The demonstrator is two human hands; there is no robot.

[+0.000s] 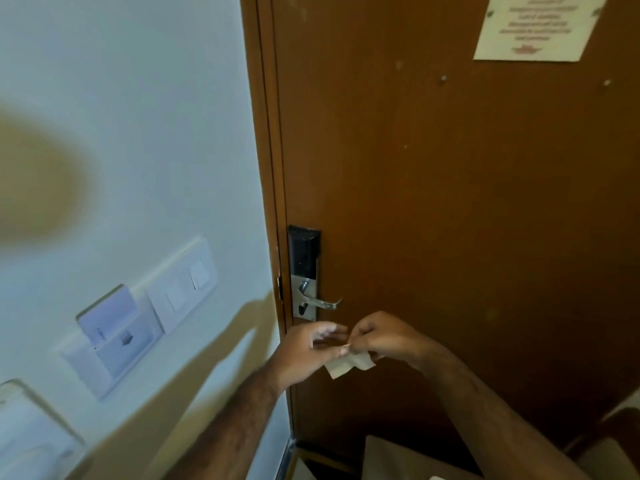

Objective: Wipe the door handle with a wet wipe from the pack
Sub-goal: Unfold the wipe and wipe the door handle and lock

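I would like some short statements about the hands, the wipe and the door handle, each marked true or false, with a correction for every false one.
1. Both hands hold the wet wipe. True: the left hand and the right hand pinch it between them.
2. The wipe is pressed on the door handle. False: it is below the handle, not touching it.
3. The handle is a round knob. False: it is a metal lever that points right.
4. A paper notice is stuck on the door. True.
5. The switch panel is on the door. False: it is on the wall left of the door.
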